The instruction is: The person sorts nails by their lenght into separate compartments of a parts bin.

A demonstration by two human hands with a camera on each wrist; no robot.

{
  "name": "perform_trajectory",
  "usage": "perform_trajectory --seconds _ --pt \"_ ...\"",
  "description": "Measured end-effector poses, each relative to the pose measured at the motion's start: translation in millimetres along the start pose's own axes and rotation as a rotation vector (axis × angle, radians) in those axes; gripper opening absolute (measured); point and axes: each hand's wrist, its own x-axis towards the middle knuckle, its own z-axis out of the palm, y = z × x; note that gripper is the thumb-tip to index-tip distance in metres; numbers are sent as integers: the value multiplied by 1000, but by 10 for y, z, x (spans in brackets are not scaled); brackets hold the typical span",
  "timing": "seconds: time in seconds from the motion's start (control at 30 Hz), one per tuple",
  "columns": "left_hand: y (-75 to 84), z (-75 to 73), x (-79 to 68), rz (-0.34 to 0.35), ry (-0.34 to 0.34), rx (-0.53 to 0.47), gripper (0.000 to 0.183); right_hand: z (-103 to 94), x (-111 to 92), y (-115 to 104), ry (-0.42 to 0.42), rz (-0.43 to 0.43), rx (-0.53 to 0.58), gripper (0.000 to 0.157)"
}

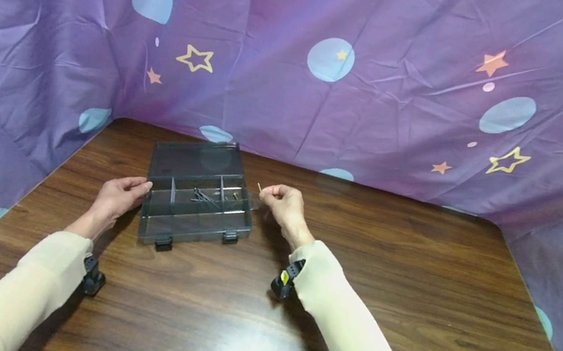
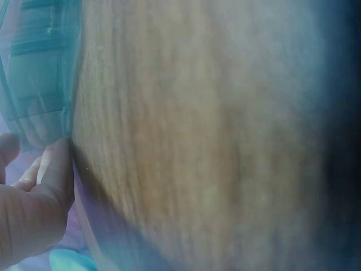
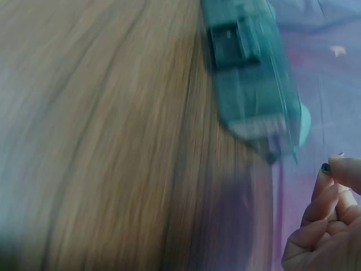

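A translucent dark compartment box [image 1: 195, 229] lies on the table with its lid [image 1: 195, 160] raised at the back. Several dark screws [image 1: 207, 197] rest in its middle compartment, and a small brass-coloured one [image 1: 235, 196] is in the right compartment. My left hand [image 1: 118, 196] holds the box's left side wall, thumb at the rim. Just off the right side, my right hand [image 1: 284, 207] pinches a small thin screw [image 3: 326, 167] between thumb and forefinger; its round dark head shows in the right wrist view.
The wooden table [image 1: 379, 289] stretches to the right and front. Two black latches [image 1: 164, 244] stick out from the box's front wall. A purple patterned cloth [image 1: 270, 106] hangs behind and at both sides of the table.
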Motion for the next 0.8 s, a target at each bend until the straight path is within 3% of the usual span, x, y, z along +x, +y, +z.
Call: perform_trajectory --seconds 0.3,0.53,0.8 --pt "-8 -7 6 -5 1 -9 53 278 23 -141 28 -59 -158 9" --pt "-14 -16 10 -1 -11 -54 53 360 35 -146 42 -51 -243 7" --pt "-4 -14 11 -2 -9 -19 53 381 48 -147 52 -55 -277 7"
